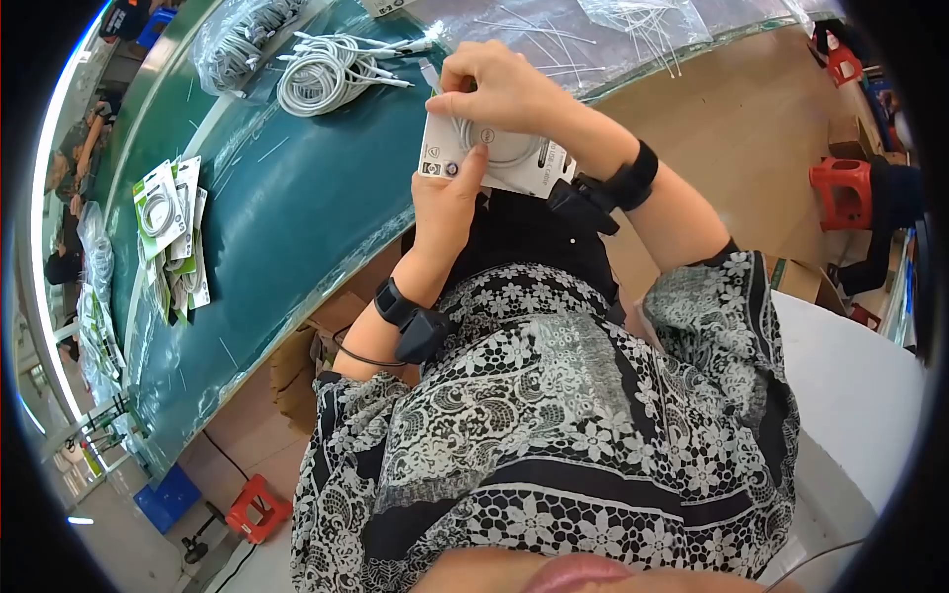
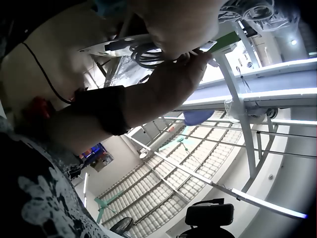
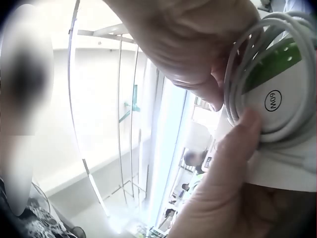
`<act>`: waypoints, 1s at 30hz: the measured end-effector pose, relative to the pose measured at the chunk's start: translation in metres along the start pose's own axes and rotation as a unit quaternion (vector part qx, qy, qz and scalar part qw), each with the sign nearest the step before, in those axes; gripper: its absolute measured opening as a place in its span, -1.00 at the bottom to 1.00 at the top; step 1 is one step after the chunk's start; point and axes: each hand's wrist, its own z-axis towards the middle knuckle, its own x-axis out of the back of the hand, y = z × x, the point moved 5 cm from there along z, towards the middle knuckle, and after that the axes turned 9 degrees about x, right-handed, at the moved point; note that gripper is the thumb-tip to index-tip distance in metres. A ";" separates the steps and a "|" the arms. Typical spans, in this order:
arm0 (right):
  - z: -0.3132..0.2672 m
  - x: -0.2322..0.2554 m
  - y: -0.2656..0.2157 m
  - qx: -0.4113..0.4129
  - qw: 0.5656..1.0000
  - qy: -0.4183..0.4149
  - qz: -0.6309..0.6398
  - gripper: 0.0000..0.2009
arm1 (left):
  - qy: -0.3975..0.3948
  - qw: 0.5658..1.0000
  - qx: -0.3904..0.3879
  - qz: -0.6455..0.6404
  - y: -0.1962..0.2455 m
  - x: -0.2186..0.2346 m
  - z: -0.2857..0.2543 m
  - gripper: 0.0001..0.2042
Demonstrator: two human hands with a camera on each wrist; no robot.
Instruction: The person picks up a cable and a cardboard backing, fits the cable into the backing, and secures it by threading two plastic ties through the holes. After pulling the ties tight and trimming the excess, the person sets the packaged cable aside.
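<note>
In the head view, my left hand (image 1: 447,203) grips a white packaging card (image 1: 438,138) from below, its thumb lying over the front. A coiled light-grey charging cable (image 3: 229,87) rests against this card, around a printed "60W" mark and a green patch in the right wrist view. My right hand (image 1: 509,94) bends over the card's upper edge with curled fingers, thumb and forefinger pinching at the cable coil. A pale cable plug (image 1: 427,71) sticks out beside those fingers. In the left wrist view, both hands overlap around the coil.
On the green tabletop (image 1: 287,188) lie a pile of carded cables (image 1: 168,227) to the left and loose coiled cables (image 1: 331,74) beyond the hands. A plastic bag of cables (image 1: 237,44) and scattered white ties (image 1: 554,44) lie farther back. A red stool (image 1: 840,193) stands right.
</note>
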 end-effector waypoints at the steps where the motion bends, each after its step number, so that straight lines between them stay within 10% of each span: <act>1: 0.001 0.000 -0.001 0.000 1.000 0.001 0.000 -0.70 | -0.008 1.000 0.000 -0.019 0.002 -0.001 0.000 -0.83; 13: 0.001 -0.008 0.019 -0.169 0.968 0.004 0.187 -0.66 | -0.028 0.997 0.038 -0.061 0.009 -0.001 0.002 -0.74; 15: -0.006 0.027 0.001 0.051 0.959 0.263 -0.096 -0.73 | -0.023 0.996 0.037 -0.081 0.011 0.001 0.005 -0.74; 19: -0.040 0.058 -0.017 0.111 0.959 0.242 -0.095 -0.79 | -0.012 0.992 0.022 -0.121 0.018 0.009 0.009 -0.72; 22: -0.067 0.044 0.006 -0.125 0.959 0.238 0.090 -0.82 | -0.024 0.992 0.012 -0.127 0.015 0.006 0.007 -0.71; 27: -0.060 0.032 0.012 -0.039 0.993 0.113 -0.005 -0.81 | -0.061 0.989 -0.002 -0.132 0.018 0.004 0.005 -0.70; 30: -0.055 0.033 0.011 -0.072 0.977 0.136 0.149 -0.82 | -0.076 0.986 -0.005 -0.145 0.019 0.004 0.007 -0.70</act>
